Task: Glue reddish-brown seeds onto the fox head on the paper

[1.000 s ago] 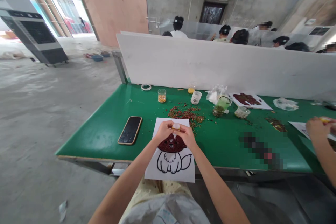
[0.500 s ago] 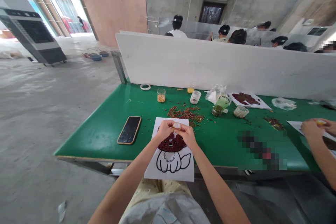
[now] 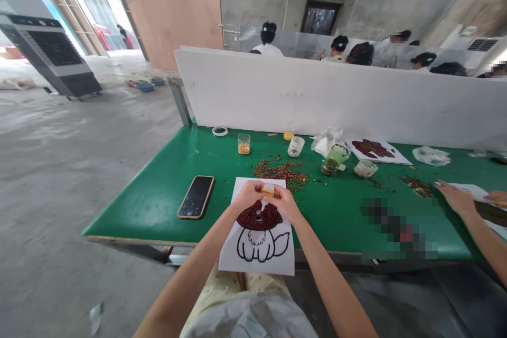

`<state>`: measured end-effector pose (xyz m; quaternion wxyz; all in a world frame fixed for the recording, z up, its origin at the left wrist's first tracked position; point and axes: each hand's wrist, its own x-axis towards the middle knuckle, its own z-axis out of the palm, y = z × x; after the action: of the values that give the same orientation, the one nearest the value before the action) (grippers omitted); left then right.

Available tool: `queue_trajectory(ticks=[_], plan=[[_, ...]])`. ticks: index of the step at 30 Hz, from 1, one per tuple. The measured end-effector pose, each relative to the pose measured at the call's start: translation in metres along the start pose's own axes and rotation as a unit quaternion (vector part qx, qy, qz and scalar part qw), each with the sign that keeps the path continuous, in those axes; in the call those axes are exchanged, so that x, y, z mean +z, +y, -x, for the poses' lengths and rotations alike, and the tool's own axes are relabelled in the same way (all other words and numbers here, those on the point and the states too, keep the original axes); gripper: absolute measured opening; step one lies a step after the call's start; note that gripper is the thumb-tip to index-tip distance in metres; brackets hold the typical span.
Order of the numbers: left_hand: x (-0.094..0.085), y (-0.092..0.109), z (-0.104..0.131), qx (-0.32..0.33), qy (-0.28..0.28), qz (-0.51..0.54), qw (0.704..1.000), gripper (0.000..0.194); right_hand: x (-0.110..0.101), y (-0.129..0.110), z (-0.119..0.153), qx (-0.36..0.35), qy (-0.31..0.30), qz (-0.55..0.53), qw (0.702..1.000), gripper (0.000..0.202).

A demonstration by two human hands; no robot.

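Both hands grip a small white glue bottle [image 3: 268, 189] with a yellow band, its nozzle pointing down at the picture. My left hand [image 3: 250, 193] closes on its left side and my right hand [image 3: 283, 200] on its right. Under them lies a white sheet [image 3: 227, 259] with a black-outlined animal; its head [image 3: 253, 222] is filled with dark red grains, while the body and tail are white. The upper part of the head is hidden by my hands. Red and green beans [image 3: 279, 170] are scattered just beyond the sheet.
A phone [image 3: 196, 197] lies left of the sheet. Behind stand a cup of yellow kernels [image 3: 244, 144], a glass jar [image 3: 295, 147], a green-topped container [image 3: 336, 157] and another jar [image 3: 365, 169]. Another person's hand [image 3: 455, 198] is at the right. A white partition [image 3: 317, 97] borders the table's back.
The bottle has tilted a little, so its yellow band and nozzle show more. At the right, the other person's hands have moved apart, one of them now resting farther left.
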<state>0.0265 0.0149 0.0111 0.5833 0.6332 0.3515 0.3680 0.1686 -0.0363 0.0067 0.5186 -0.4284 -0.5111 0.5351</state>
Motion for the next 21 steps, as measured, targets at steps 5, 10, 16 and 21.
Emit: queue_trajectory(ticks=[5,10,16,21], plan=[[-0.009,0.017,0.003,-0.019,-0.104,0.013,0.994,0.024,-0.002,-0.016,0.002,-0.023,-0.004,-0.019,1.000,0.037],[-0.004,0.020,0.010,-0.029,-0.156,0.054,0.986,0.035,-0.002,-0.017,-0.001,-0.026,-0.009,-0.084,0.996,0.036],[0.001,0.025,0.013,-0.023,-0.157,0.089,0.983,0.032,-0.007,-0.016,-0.005,0.011,-0.035,-0.051,0.998,0.042],[0.003,0.034,0.011,0.015,-0.125,0.008,0.992,0.033,-0.006,-0.022,-0.008,-0.024,-0.043,-0.035,0.998,0.031]])
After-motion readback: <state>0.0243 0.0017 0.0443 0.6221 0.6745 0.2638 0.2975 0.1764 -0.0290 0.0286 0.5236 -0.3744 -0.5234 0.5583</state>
